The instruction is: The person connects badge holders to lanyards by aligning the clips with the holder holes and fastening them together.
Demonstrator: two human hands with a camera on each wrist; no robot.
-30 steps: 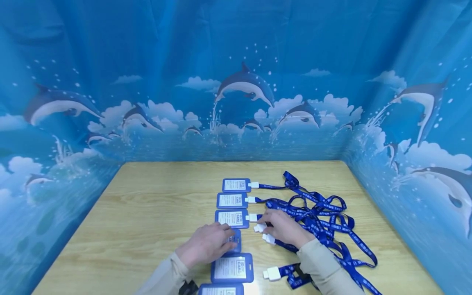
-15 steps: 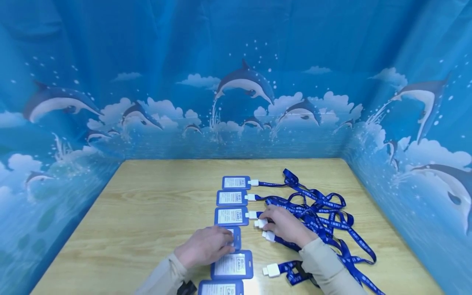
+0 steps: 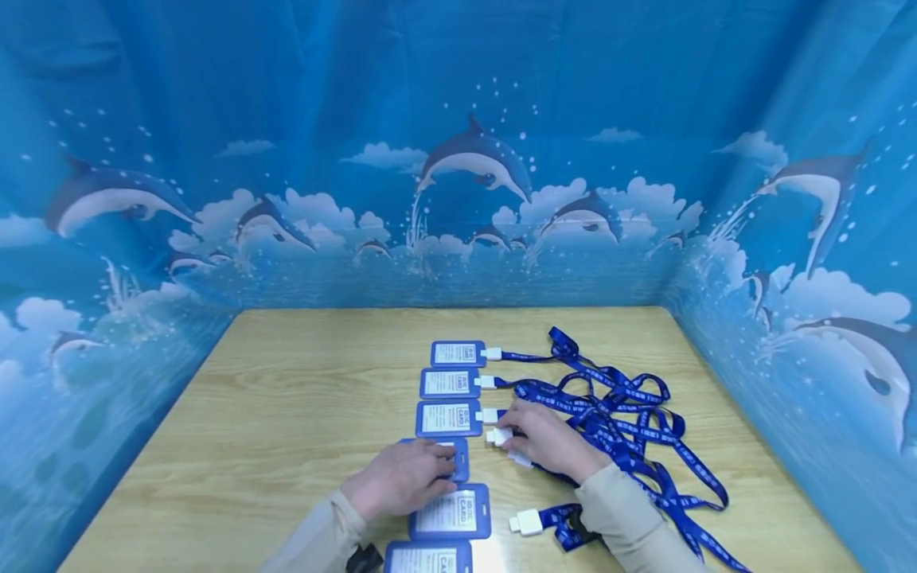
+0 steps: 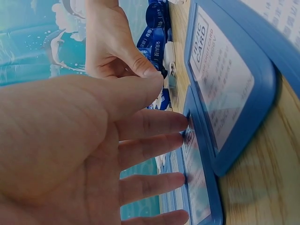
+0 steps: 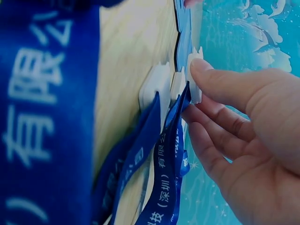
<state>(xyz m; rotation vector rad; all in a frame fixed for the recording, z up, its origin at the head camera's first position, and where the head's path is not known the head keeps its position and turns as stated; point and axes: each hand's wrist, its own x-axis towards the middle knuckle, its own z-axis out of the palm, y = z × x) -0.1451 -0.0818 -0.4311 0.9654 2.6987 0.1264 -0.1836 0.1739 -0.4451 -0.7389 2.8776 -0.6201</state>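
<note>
My left hand point(image 3: 404, 477) rests on a blue ID card holder point(image 3: 462, 463), fourth from the back in a column of holders. In the left wrist view its straight, spread fingertips point(image 4: 177, 180) press on the holder's clear face. My right hand point(image 3: 552, 444) pinches a white lanyard clip point(image 3: 497, 437) between thumb and fingers, just right of that holder and apart from it. In the right wrist view the pinched clip point(image 5: 195, 70) is raised near two other white clips, with its blue strap trailing below. Part of the holder is hidden under my left hand.
Three holders at the back, the rear one point(image 3: 458, 353) among them, have clips at their right ends. Nearer holders point(image 3: 450, 512) lie below my left hand. Tangled blue lanyards point(image 3: 630, 446) spread over the right side. A loose clip point(image 3: 526, 522) lies in front. Dolphin-printed curtains point(image 3: 458, 263) surround the wooden table.
My right hand has shifted slightly left with the pinched clip, bringing it closer to the holder. My left hand stays on the holder with little movement.
</note>
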